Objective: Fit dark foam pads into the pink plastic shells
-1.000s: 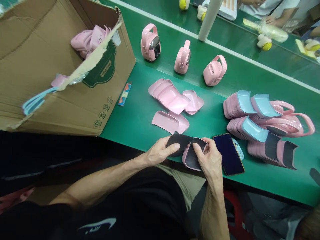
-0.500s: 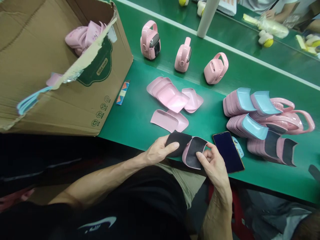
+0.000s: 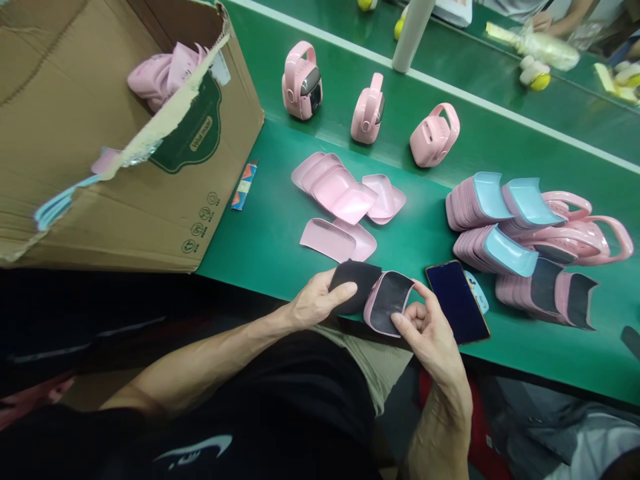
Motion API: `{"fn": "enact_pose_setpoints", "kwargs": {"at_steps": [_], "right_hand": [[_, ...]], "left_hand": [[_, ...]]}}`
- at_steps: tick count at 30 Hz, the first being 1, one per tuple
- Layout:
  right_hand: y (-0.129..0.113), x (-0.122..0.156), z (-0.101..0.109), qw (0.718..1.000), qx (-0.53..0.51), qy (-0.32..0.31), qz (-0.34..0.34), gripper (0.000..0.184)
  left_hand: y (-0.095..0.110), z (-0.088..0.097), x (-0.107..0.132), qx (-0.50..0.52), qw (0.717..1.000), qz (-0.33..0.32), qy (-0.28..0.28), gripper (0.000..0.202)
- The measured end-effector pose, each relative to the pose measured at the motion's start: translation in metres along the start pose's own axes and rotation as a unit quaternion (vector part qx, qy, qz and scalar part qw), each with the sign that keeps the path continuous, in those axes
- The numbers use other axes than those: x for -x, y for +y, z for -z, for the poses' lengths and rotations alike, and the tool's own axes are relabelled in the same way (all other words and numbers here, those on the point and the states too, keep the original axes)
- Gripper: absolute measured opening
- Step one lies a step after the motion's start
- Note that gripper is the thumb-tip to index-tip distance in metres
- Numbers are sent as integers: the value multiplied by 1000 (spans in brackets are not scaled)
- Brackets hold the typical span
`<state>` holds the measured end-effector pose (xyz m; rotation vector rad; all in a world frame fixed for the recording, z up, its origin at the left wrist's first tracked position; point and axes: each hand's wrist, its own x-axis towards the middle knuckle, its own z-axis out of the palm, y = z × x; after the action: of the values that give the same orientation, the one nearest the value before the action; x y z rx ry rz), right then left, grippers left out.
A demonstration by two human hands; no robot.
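At the green workbench [image 3: 250, 250], head view | left hand [image 3: 320, 301] grips a black pad [image 3: 354, 285] against a black-lined pink shell [image 3: 387, 303] | right hand [image 3: 430, 340] pinches the shell's rim, both held at the bench edge | white swoosh [image 3: 194, 447] on black clothing [image 3: 300, 393]; carton [image 3: 75, 167] has a green label [image 3: 187, 130], its print not clearly legible

Light: bright, even, apparently overhead, with faint soft shadows
Glossy green desk [image 3: 250, 253]: pale sheen, mild glare
Left hand [image 3: 320, 301], right hand [image 3: 433, 337], black-lined pink shell [image 3: 389, 303]: sharp, unblurred
Frame edges: wide-angle bowing, softer corners
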<state>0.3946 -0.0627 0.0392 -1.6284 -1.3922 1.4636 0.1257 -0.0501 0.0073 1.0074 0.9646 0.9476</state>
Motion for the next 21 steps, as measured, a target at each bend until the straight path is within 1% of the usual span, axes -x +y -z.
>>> {"fn": "enact_pose_setpoints", "kwargs": {"at_steps": [4,6,8,10,12,13,14,16,21], "right_hand": [[0,0,-3,1000,9,-10,-8,91],[-1,-1,-2,1000,3,-10,-3,90],[-2,0,0,1000,-9,4,9,86],[-3,2,4,999,-17,37,29,75],[-2,6,9,997,-9,63,44,58],[-1,8,11,997,2,62,47,47],[0,11,13,997,16,53,48,39],[2,15,15,998,42,19,49,31],[-2,17,10,990,91,-49,96,27]], "left_hand": [[-2,1,0,-1,1000,-1,0,59],[-2,1,0,6,1000,-4,-2,59],[-2,1,0,13,1000,-6,-3,58],[-1,0,0,19,1000,-7,-2,59],[0,-1,0,24,1000,-10,-3,62],[0,-1,0,26,1000,-10,-4,63],[0,-1,0,26,1000,-7,-3,65],[0,-1,0,21,1000,3,2,66],[-3,1,0,7,1000,11,10,65]]}}
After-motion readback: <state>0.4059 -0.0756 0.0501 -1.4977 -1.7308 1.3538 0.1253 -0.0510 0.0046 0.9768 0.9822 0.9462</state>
